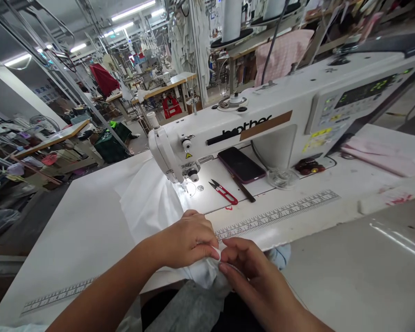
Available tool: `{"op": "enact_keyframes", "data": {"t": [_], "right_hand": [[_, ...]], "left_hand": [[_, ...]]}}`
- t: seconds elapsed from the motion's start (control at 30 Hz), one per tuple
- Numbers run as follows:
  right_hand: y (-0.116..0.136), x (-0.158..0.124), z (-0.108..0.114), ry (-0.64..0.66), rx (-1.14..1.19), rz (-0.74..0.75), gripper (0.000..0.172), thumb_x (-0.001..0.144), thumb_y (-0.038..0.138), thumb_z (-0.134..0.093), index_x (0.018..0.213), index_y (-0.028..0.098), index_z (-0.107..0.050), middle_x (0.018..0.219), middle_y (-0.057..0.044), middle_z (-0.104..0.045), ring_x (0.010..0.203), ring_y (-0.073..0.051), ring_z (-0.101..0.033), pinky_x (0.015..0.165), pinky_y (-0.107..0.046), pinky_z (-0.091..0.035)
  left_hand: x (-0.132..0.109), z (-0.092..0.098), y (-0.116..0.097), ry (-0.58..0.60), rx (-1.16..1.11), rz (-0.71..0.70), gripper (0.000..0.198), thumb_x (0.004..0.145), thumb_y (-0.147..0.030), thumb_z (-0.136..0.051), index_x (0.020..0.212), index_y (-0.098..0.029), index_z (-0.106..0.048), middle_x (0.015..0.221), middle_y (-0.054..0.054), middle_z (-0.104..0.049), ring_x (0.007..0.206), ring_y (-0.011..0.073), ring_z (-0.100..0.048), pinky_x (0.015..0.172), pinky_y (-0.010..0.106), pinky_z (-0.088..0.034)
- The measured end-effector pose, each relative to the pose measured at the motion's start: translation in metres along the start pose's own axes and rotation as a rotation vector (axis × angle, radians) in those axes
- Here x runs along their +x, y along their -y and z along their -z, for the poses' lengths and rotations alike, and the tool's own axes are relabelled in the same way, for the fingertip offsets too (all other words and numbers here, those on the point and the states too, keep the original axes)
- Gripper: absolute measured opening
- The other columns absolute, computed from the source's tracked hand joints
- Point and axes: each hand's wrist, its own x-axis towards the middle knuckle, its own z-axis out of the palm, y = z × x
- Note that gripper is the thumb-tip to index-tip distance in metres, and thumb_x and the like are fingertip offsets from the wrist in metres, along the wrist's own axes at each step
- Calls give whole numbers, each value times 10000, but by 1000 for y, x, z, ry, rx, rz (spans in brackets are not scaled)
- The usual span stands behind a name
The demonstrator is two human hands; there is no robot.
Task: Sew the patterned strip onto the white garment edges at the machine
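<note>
White fabric (pixel 152 203) spreads over the table left of the needle and hangs over the front edge toward my lap. My left hand (pixel 190 240) pinches a fold of it between thumb and fingers at the table's edge. Close against that fold, my right hand (pixel 245 272) has its thumb and index finger closed on the fabric's edge. Behind my hands stands the white sewing machine (pixel 224 124), its lamp lighting the needle area. The presser foot (pixel 186 186) is beside the fabric; whether the fabric lies under it I cannot tell.
Red thread snips (pixel 224 192), a dark flat strip (pixel 244 188) and a phone (pixel 241 164) lie under the machine arm. A printed ruler (pixel 280 214) runs along the table's front. Folded pink fabric (pixel 380 154) lies at the right. A clear bobbin-like piece (pixel 282 178) sits by the machine's base.
</note>
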Motion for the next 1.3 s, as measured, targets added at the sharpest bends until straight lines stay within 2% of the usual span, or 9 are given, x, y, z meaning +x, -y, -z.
{"op": "enact_keyframes", "data": {"t": [0.17, 0.47, 0.57, 0.67, 0.77, 0.87, 0.97, 1.13, 1.3], "right_hand": [[15, 21, 22, 253, 1, -100, 227, 991, 369, -451, 993, 232, -631, 892, -12, -666, 826, -126, -615, 750, -256, -496], [35, 61, 32, 498, -690, 739, 185, 941, 175, -484, 1035, 153, -641, 879, -63, -672, 767, -151, -618, 650, -259, -487], [43, 61, 36, 456, -856, 885, 203, 955, 161, -454, 1026, 141, -643, 921, -74, -685, 891, -198, -627, 750, -314, -515], [44, 55, 42, 521, -1054, 925, 283, 970, 140, -385, 1102, 152, -635, 1125, -81, -692, 1123, -248, -589, 894, -371, -513], [34, 50, 42, 611, -1131, 858, 287, 936, 124, -401, 1083, 153, -646, 1149, -92, -688, 1182, -253, -564, 983, -397, -485], [21, 46, 33, 585, -1098, 756, 254, 882, 106, -495, 1067, 184, -650, 1065, -78, -706, 1145, -224, -582, 1048, -400, -438], [14, 44, 21, 582, -1110, 750, 239, 833, 81, -562, 1030, 188, -645, 1063, -75, -696, 1121, -222, -586, 1056, -405, -427], [15, 44, 12, 666, -1257, 808, 178, 814, 136, -624, 991, 153, -634, 1075, -100, -677, 1086, -246, -589, 1066, -404, -410], [16, 43, 13, 673, -1297, 799, 167, 822, 195, -637, 981, 146, -643, 1043, -95, -678, 1093, -247, -574, 1089, -378, -384]], "left_hand": [[-1, -1, 6, -37, -90, -14, 258, 898, -381, -624, 729, -191, -664, 688, -9, -651, 756, 140, -568, 936, 341, -374], [-10, -21, 23, -274, -450, 224, 402, 637, -520, -819, 663, -175, -613, 706, 4, -616, 700, 148, -578, 824, 354, -485], [-19, -36, 25, -462, -266, 224, 534, 605, -548, -829, 927, -186, -603, 1031, 95, -633, 965, 242, -610, 893, 418, -501], [-39, -45, 37, -518, 173, 268, 773, 764, -595, -677, 1365, -199, -393, 1444, 213, -415, 1384, 371, -319, 1087, 638, -280], [-78, -29, 66, -313, 473, 399, 853, 861, -630, -508, 1511, -203, -158, 1536, 219, -292, 1443, 387, -195, 1094, 712, -153], [-124, 7, 99, -119, 578, 491, 698, 933, -592, -404, 1508, -238, -226, 1552, 148, -292, 1448, 333, -213, 1138, 627, -177], [-143, 30, 112, -204, 652, 747, 568, 964, -514, -379, 1452, -224, -369, 1535, 144, -327, 1430, 384, -235, 1083, 699, -212], [-75, -10, 75, -587, 578, 601, 401, 974, -296, -376, 1349, -174, -447, 1422, 176, -492, 1326, 299, -459, 1081, 588, -362], [-16, -45, 48, -479, 512, 374, 452, 948, -380, -481, 1322, -135, -411, 1439, 195, -454, 1401, 338, -328, 1103, 660, -277]]}}
